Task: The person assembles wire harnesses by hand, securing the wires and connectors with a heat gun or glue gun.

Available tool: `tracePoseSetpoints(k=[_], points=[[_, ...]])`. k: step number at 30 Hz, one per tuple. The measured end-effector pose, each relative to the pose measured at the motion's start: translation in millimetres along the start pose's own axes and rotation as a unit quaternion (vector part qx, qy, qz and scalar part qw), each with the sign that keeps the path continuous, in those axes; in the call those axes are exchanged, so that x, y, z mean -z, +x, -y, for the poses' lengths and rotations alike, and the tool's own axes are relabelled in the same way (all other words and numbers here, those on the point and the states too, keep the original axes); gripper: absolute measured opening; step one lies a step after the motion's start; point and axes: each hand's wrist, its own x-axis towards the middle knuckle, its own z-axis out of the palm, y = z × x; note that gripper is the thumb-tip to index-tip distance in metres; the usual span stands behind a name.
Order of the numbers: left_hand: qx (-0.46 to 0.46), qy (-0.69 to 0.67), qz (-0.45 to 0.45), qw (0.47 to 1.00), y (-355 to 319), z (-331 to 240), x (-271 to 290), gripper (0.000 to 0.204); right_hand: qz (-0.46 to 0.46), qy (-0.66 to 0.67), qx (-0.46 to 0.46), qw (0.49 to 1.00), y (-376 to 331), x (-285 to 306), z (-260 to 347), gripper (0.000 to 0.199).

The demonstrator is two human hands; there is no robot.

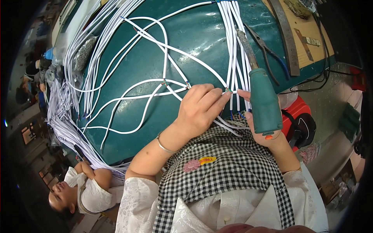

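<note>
Two hands: the left hand (199, 108) and the right hand (258, 136) meet from either side of one wire joint, near the apron (217, 167).
Wire joint: a small knot of coloured strands (229, 90) at the end of a white cable (202, 62), above the green mat (194, 35), between the two hands.
Left fingers: bent and drawn close together, their tips (225, 95) against the joint; the thumb is hidden, so I cannot tell how firmly they pinch.
Right forefinger: stretched (244, 93) toward the joint, its tip just beside it; the thumb stands apart, lower down.
Soldering iron: its green handle (266, 103) lies across the right hand, the metal shaft pointing away; the other fingers are hidden behind it, so their grip cannot be told.
White cable row: several lengths (233, 50) run side by side beneath the joint.
Pliers: spread (262, 43), right of the row.
</note>
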Motion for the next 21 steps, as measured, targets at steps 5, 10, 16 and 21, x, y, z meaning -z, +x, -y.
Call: tracePoseSetpoints(k=[5, 10, 16, 21], points=[[0.007, -0.002, -0.013, 1.000, 2, -1, -1, 0.036, -0.041, 0.067, -0.016, 0.997, -3, -8, 1, 0.060], [0.001, 0.005, -0.004, 1.000, 3, -2, -1, 0.036, -0.060, 0.207, -0.120, 0.969, -3, -14, 5, 0.063], [-0.001, 0.003, -0.011, 1.000, 1, -4, -1, 0.037, 0.031, 0.161, -0.119, 0.979, -4, 4, 5, 0.056], [-0.008, 0.007, -0.026, 1.000, 1, -4, -4, 0.036, -0.008, 0.332, -0.166, 0.929, -42, 37, 12, 0.057]])
